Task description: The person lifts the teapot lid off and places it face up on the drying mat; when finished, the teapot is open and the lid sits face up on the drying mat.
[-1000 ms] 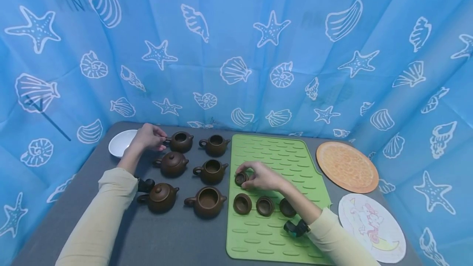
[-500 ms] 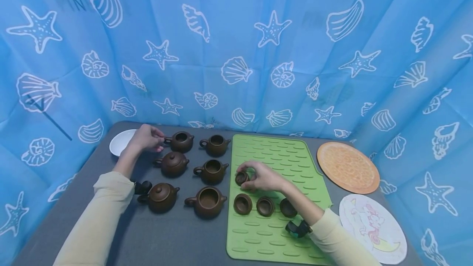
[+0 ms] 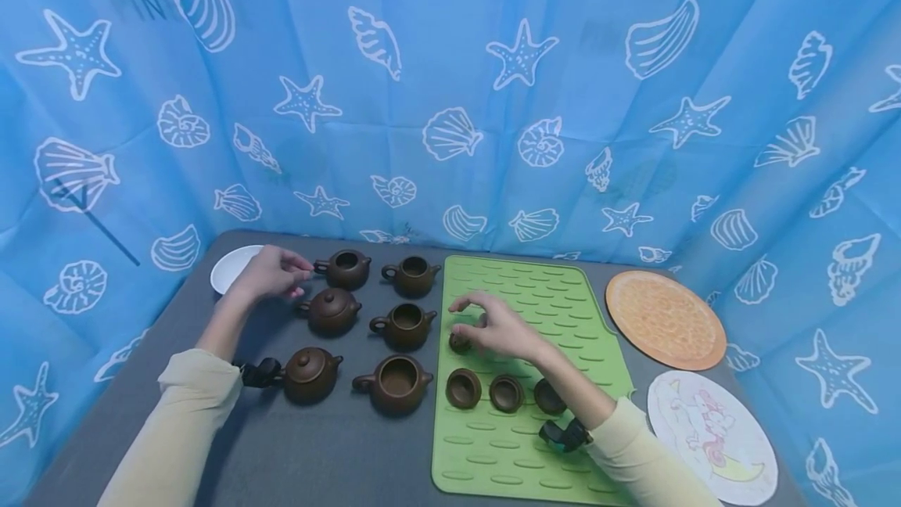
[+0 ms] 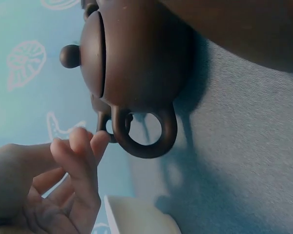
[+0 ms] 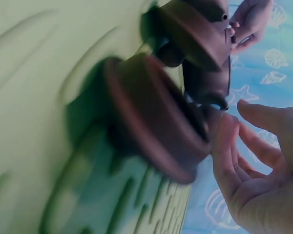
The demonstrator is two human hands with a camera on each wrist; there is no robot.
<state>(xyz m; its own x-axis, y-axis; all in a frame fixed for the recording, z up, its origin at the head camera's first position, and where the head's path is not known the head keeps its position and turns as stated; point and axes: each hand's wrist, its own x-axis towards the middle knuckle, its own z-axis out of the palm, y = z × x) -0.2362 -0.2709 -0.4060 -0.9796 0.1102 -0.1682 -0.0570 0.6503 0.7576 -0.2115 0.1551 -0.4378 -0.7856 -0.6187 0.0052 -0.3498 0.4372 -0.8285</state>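
Note:
My left hand (image 3: 273,271) is beside the back left lidless brown teapot (image 3: 347,269), fingertips right at the end of its handle (image 4: 105,126). In the left wrist view, a lidded teapot (image 4: 141,58) stands in front of that one. Over the green mat (image 3: 535,444) my right hand (image 3: 501,329) has its thumb and fingers spread apart, just above a small brown lid (image 3: 460,343). Nothing shows between the fingers. Nearer on the mat, a row of upturned lids includes the left one (image 3: 463,388) and the middle one (image 3: 506,393).
More brown teapots stand at left: two lidded (image 3: 331,311), (image 3: 310,374), and three lidless, one at the front (image 3: 394,386). A white bowl (image 3: 232,266) sits at the back left corner. Right of the mat lie an orange round mat (image 3: 664,319) and a white one (image 3: 711,436).
My right hand has let go of the small lid and risen slightly off it, fingers spreading. My left hand has drawn back a little to the left from the teapot handle.

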